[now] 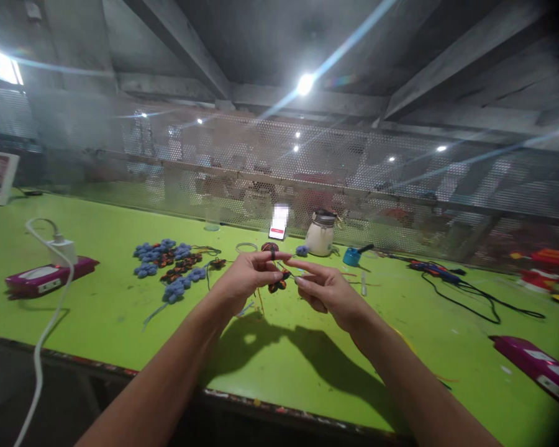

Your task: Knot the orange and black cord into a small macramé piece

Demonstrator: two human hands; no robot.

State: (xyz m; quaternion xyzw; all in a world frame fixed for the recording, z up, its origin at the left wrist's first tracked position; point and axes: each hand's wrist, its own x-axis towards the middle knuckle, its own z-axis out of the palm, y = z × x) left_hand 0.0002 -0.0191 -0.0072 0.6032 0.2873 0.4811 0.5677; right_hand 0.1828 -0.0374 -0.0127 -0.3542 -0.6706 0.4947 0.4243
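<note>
Pinching the black-and-orange flower-shaped piece between the left fingers; had the right fingers just beside it, could not tell whether clasping anything; worked above a green counter, facing a perforated screen.

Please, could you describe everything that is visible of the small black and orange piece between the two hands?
The small black and orange piece has rounded lobes, somewhat like a flower, and looks like knitted or crocheted yarn. The left hand appears to hold it up over the green table, thumb at its upper part. The right hand is close on the other side; contact is too small to confirm.
</note>
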